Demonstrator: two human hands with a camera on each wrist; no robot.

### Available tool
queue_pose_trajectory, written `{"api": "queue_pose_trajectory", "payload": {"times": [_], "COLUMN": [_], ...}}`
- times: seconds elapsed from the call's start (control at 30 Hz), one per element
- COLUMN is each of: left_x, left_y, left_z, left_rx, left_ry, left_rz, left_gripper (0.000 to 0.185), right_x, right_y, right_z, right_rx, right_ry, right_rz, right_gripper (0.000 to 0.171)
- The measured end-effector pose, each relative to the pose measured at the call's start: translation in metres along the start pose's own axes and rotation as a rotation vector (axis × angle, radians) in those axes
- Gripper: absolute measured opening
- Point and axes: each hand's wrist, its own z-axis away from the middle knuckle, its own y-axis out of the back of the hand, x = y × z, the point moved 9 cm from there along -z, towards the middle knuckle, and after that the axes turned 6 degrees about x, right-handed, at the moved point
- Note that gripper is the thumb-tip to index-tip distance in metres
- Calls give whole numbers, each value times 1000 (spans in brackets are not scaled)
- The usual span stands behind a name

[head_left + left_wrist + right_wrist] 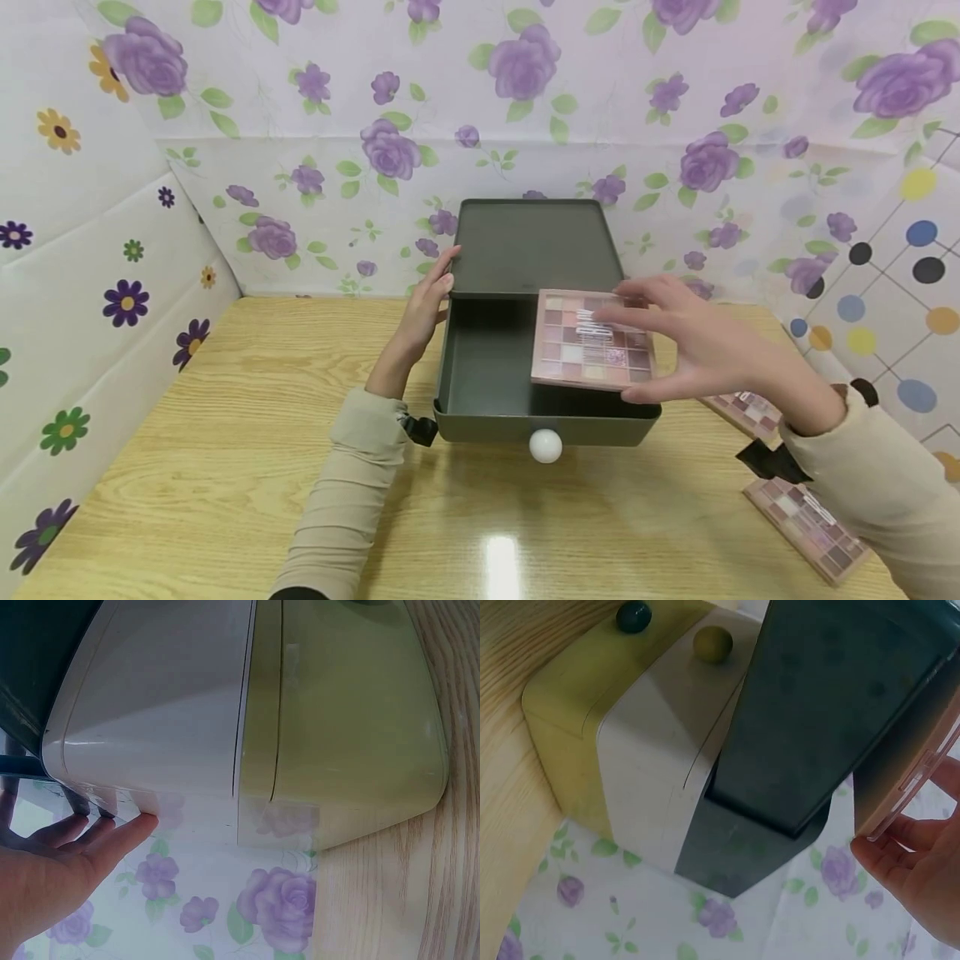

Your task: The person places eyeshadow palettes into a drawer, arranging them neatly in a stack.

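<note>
My right hand (697,333) pinches a pink eyeshadow palette (562,342) by its right side, thumb at the near corner. The palette is above the right part of a pulled-out dark green drawer (487,367) with a white knob (545,446). In the right wrist view, the palette (904,776) is seen edge-on beside the drawer's wall. My left hand (422,317) touches the left side of the drawer unit (536,246). The left wrist view shows its extended fingertips against the unit's side, by the white tier (165,712).
Two more palettes lie on the wooden table at the right, one farther back (750,410) and one nearer (806,529), partly behind my right forearm. Beneath the white tier is a yellow-green tier (570,712). A floral-covered wall (315,225) stands behind the unit.
</note>
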Motion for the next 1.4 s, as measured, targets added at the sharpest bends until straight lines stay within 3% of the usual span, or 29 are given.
{"api": "queue_pose_trajectory", "payload": {"times": [0.6, 0.73, 1.07, 1.23, 1.4], "left_x": [-1, -2, -28, -26, -8], "left_y": [0, 1, 7, 6, 1], "left_z": [-1, -1, -12, -11, -4], "left_rx": [10, 13, 26, 23, 15], "left_ry": [12, 8, -6, 17, 24], "left_rz": [-1, 3, 29, 34, 31], "left_gripper": [57, 57, 56, 55, 58], "right_x": [-22, -26, -34, -37, -37], "right_y": [-40, -51, -78, -85, -90], "right_z": [-41, -47, -58, -60, -56], "right_rx": [-223, -236, -268, -274, -275], "right_ry": [-16, -7, 6, 15, 27], "right_rz": [-26, -30, 22, -20, -47], "right_gripper": [73, 70, 64, 63, 67]}}
